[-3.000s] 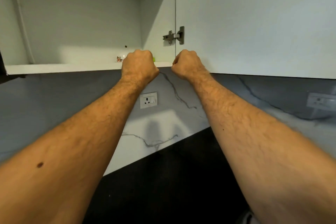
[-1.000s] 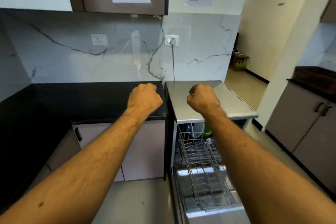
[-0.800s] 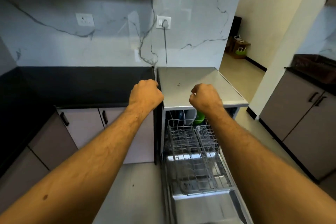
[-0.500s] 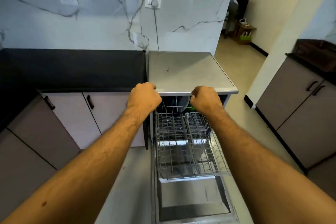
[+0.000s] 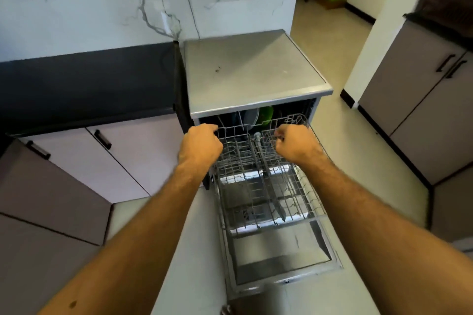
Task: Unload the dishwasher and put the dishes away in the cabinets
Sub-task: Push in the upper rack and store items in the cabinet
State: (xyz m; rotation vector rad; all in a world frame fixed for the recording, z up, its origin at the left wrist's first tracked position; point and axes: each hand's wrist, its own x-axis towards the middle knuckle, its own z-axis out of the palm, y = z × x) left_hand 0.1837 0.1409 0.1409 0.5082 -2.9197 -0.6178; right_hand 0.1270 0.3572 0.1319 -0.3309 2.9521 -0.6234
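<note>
While the dishwasher (image 5: pixel 256 71) stands with its door (image 5: pixel 281 256) dropped open, the head view shows both fists over the pulled-out wire rack (image 5: pixel 266 186). Left hand (image 5: pixel 199 146) and right hand (image 5: pixel 294 146) have curled fingers; whether either grip pinches a wire, I cannot tell. A grey plate (image 5: pixel 249 117) and green dish (image 5: pixel 266 114) wait deep inside. Fetching looks the step; next, reach further in.

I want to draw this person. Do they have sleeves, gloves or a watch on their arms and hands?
No. Both forearms are bare and hairy as far as the picture shows, with no sleeves. The left hand and right hand wear no gloves, rings or watch. The left forearm has a small dark mole.
</note>
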